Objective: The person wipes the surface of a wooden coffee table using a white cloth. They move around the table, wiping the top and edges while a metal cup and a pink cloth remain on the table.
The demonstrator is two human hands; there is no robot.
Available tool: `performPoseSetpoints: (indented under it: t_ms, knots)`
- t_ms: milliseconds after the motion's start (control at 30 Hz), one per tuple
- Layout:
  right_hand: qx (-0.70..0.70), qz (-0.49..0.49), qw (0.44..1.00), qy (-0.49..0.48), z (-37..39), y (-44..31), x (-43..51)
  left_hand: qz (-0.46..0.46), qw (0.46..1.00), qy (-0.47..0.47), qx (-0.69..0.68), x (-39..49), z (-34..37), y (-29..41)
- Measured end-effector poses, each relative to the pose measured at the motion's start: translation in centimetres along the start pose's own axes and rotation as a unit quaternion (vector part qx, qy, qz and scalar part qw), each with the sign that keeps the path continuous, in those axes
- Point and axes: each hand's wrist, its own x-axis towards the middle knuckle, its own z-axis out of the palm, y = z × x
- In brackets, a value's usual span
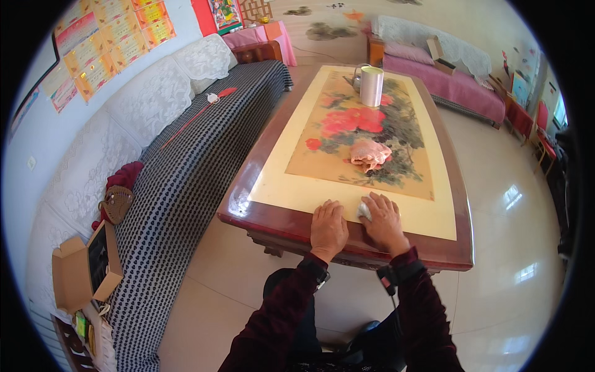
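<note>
My left hand [329, 229] lies palm down at the near edge of a dark red wooden coffee table [279, 224]. I see nothing in it, and its palm is hidden. Close by on the right, my right hand [385, 221] presses a white crumpled wad [364, 211], cloth or tissue, against the tabletop. Beneath both hands' fingertips is the cream border of a flower painting [353, 122] that covers the top. Farther up on the painting rests a crumpled pink cloth [370, 155]. A metal canister [372, 87] stands near the far end, partly hiding a kettle [357, 79].
Along the left runs a long sofa [186, 158] with a checked cover. On it are an open cardboard box [76, 274], a woven brown item [117, 203] and a red-tasselled cord [195, 116]. Another sofa [418, 76] stands at the back right. Glossy tiles [506, 232] surround the table.
</note>
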Motion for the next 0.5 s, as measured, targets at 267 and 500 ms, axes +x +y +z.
performPoseSetpoints:
  t_ms: [267,500]
  knots:
    - [-0.095,0.165,0.981,0.026,-6.5,19.3,-1.2,0.031,0.999,0.013,0.030,0.2,-0.5,0.5]
    - [-0.046,0.190,0.980,0.048,-4.6,20.2,1.3,0.031,0.998,0.010,0.045,0.5,0.2,0.5]
